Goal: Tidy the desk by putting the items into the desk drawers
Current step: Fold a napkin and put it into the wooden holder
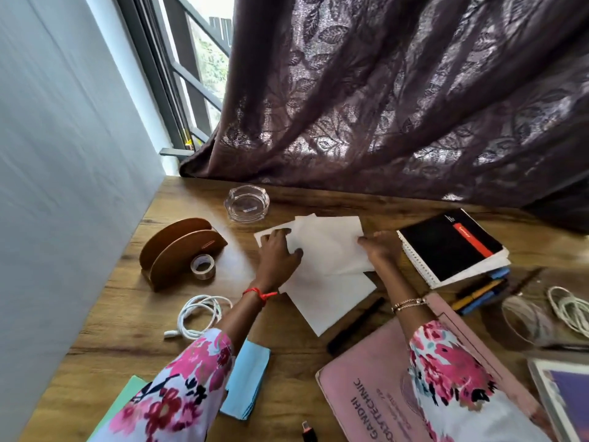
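A person's left hand (277, 260) grips the left side of a loose pile of white paper sheets (331, 266), fingers bent over the edge and thumb laid on top. The curled fingers of the right hand (381, 248) meet the pile's right edge; blur hides whether they pinch it. The sheets are blank, fanned at different angles and overlapping, and lie flat in the middle of the wooden desk (111, 314).

Just beyond the sheets stands a clear glass ashtray (247, 204) with only a small pale mark showing through its base. Left of it, a brown wooden letter holder (181, 247) with two arched panels has a roll of clear tape (203, 266) resting against its front. Nearer the person on that side lies a coiled white charging cable (199, 314), then a pale blue pad (245, 378).

To the right of the sheets, a black-covered spiral notebook (452, 247) tops a small stack, with yellow and blue pens (478, 295) beside it. A black pen (357, 327) lies near the sheets' lower corner. The right forearm, in a floral sleeve, crosses a pink file folder (382, 393)
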Tool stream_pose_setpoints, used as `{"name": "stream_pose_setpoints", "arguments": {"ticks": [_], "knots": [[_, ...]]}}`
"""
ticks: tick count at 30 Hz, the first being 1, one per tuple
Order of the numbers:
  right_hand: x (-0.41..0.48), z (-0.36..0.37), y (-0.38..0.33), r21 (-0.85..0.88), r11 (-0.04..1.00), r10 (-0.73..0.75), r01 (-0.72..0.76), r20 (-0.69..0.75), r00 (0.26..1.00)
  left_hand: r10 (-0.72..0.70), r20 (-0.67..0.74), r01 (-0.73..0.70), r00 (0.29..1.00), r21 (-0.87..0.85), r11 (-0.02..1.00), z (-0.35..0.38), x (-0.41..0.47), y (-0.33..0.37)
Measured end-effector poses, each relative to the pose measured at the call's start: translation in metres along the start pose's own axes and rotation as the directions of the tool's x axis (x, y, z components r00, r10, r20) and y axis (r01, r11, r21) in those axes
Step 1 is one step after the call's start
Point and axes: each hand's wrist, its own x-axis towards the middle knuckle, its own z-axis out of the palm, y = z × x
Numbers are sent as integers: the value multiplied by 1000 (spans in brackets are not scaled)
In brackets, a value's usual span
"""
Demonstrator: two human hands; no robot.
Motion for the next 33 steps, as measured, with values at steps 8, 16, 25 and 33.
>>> {"name": "stream_pose_setpoints", "arguments": {"ticks": [8,16,25,33], "knots": [[-6,2,0,-59,996,-62,65,42,997,-162,35,162,986,-13,987,14,20,17],[-8,4,-8,-4,1000,24,-24,6,1000,-273,33,273,962,-218,937,15,30,27],[-8,3,-11,77,997,-10,9,19,1000,-197,15,182,980,-450,874,8,26,25],[-14,-9,-24,389,920,-54,-47,246,968,-132,154,200,979,-844,498,-17,-2,30]]}}
